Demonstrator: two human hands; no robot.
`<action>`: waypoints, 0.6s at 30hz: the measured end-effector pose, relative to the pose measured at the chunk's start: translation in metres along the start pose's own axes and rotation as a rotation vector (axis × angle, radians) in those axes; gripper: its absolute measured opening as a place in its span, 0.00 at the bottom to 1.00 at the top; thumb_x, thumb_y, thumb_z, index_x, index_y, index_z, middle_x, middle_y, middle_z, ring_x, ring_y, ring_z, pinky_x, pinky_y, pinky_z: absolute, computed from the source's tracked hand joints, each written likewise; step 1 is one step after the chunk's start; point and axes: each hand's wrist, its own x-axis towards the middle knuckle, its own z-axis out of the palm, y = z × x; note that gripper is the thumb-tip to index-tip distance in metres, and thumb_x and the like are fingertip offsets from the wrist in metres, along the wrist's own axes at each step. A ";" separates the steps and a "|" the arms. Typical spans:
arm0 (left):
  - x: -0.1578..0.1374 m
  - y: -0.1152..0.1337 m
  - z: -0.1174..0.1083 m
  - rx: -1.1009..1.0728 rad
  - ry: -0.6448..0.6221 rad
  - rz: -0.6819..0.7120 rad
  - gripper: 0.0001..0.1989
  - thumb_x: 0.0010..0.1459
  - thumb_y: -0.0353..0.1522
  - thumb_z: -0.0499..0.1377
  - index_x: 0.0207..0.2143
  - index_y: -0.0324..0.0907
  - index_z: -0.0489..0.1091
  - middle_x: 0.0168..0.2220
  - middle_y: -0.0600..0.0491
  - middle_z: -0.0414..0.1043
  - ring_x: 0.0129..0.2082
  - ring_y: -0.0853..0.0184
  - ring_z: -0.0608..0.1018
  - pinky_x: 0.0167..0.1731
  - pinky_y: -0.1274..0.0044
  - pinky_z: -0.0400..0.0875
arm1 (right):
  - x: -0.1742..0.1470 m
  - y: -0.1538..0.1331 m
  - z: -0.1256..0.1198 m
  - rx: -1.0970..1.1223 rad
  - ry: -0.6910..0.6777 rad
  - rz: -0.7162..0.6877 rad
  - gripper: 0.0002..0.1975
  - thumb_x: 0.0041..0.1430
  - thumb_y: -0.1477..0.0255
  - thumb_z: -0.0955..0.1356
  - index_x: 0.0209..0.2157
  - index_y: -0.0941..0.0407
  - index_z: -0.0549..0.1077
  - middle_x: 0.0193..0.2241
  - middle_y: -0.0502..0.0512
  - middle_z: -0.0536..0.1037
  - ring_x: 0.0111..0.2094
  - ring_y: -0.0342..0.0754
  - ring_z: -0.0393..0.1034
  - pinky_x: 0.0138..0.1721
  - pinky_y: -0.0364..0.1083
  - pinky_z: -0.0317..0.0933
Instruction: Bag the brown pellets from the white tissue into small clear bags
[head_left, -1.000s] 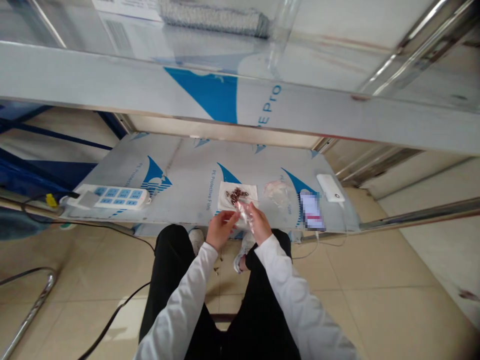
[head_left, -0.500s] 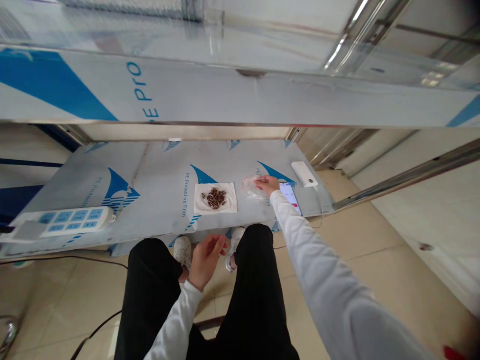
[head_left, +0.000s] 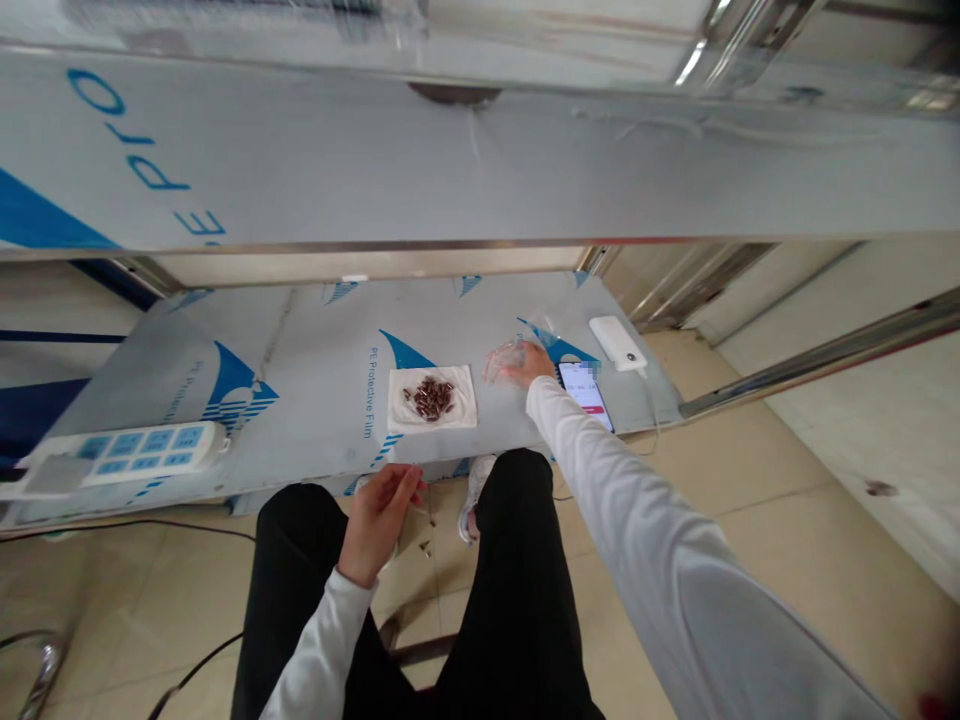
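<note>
**Low shelf: right hand at clear bags, left hand over lap**

The person sat facing a low shelf point(head_left: 300, 350) covered in blue-printed protective film. The right hand point(head_left: 525, 362) was stretched out to the shelf and rested on a small heap of clear bags point(head_left: 504, 358); the fingers curled down onto the plastic, though whether they pinched it could not be told. What the bags held could not be made out. Just right of the hand lay a phone point(head_left: 586, 392), screen lit, and beyond it a white power bank point(head_left: 618, 342).

Left of the bags, apart from them, a white cloth point(head_left: 465, 408) lay flat on the shelf with a pile of small dark brown pieces point(head_left: 429, 397) at its middle.

The left hand point(head_left: 377, 518) hung above the knees, near the shelf edge, fingers loosely bent and holding nothing visible. A few small pieces lay on the floor point(head_left: 426, 546) between the feet.

A power strip point(head_left: 142, 455) sat at the shelf's far left end.
</note>
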 end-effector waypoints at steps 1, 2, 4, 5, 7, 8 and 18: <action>0.000 -0.001 0.001 -0.003 -0.005 -0.002 0.15 0.53 0.44 0.60 0.31 0.40 0.71 0.26 0.53 0.75 0.23 0.71 0.75 0.23 0.81 0.67 | -0.002 0.000 0.000 -0.015 -0.003 -0.004 0.35 0.48 0.64 0.72 0.57 0.59 0.63 0.55 0.64 0.69 0.56 0.57 0.61 0.53 0.50 0.55; 0.000 -0.001 0.002 -0.005 -0.011 -0.005 0.16 0.53 0.44 0.60 0.31 0.40 0.71 0.26 0.53 0.75 0.23 0.71 0.75 0.23 0.81 0.67 | -0.004 0.000 0.000 -0.027 0.000 -0.004 0.33 0.50 0.64 0.71 0.57 0.58 0.64 0.54 0.64 0.70 0.55 0.58 0.62 0.52 0.51 0.55; 0.000 -0.004 0.003 -0.008 -0.017 -0.012 0.16 0.53 0.45 0.59 0.31 0.40 0.71 0.26 0.53 0.75 0.23 0.71 0.75 0.23 0.81 0.67 | -0.010 0.000 -0.002 -0.045 0.012 -0.006 0.29 0.52 0.64 0.70 0.56 0.56 0.65 0.53 0.62 0.71 0.55 0.58 0.62 0.53 0.53 0.55; -0.001 -0.005 0.003 -0.006 -0.016 -0.017 0.16 0.53 0.45 0.59 0.31 0.40 0.71 0.26 0.53 0.75 0.23 0.71 0.75 0.23 0.81 0.67 | -0.012 -0.001 -0.004 -0.051 0.018 -0.010 0.28 0.53 0.65 0.69 0.56 0.55 0.66 0.53 0.61 0.71 0.55 0.58 0.61 0.54 0.53 0.54; -0.001 -0.009 0.002 0.001 -0.013 -0.032 0.16 0.53 0.45 0.60 0.31 0.40 0.71 0.26 0.52 0.76 0.23 0.70 0.75 0.23 0.81 0.67 | -0.013 -0.001 -0.008 -0.055 0.015 -0.019 0.27 0.54 0.66 0.68 0.56 0.53 0.66 0.51 0.60 0.73 0.56 0.58 0.61 0.55 0.54 0.52; -0.001 -0.010 0.001 0.001 -0.014 -0.040 0.16 0.52 0.45 0.60 0.31 0.40 0.72 0.26 0.52 0.76 0.23 0.70 0.75 0.23 0.81 0.66 | -0.012 0.000 -0.010 -0.052 0.002 -0.023 0.27 0.53 0.66 0.69 0.56 0.53 0.66 0.50 0.59 0.74 0.55 0.57 0.62 0.54 0.54 0.53; 0.000 -0.004 -0.002 -0.034 0.008 -0.064 0.19 0.48 0.47 0.62 0.30 0.40 0.73 0.25 0.52 0.76 0.23 0.69 0.75 0.23 0.80 0.67 | 0.014 0.011 -0.012 0.168 -0.165 -0.063 0.15 0.59 0.67 0.68 0.46 0.59 0.71 0.45 0.57 0.73 0.44 0.50 0.70 0.44 0.52 0.67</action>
